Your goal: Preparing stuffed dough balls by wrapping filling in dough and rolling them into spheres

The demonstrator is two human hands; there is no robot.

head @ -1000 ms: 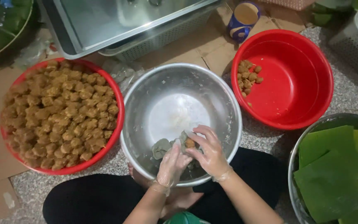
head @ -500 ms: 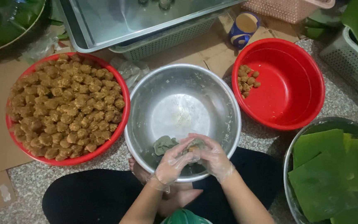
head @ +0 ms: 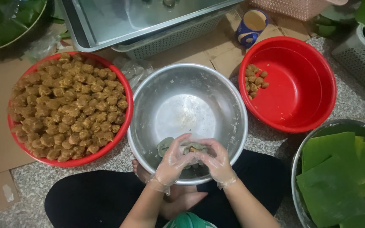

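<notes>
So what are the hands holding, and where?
Both gloved hands, left hand and right hand, cup a greyish dough piece around its sides, over the steel bowl.

Red basin (head: 106, 145) with golden-brown balls (head: 66, 109); second red basin (head: 317, 90); silver steel bowl (head: 233, 105); grey-green dough (head: 164, 146); green leaves (head: 339, 177); blue cup (head: 246, 36); speckled grey floor (head: 30, 181).
</notes>
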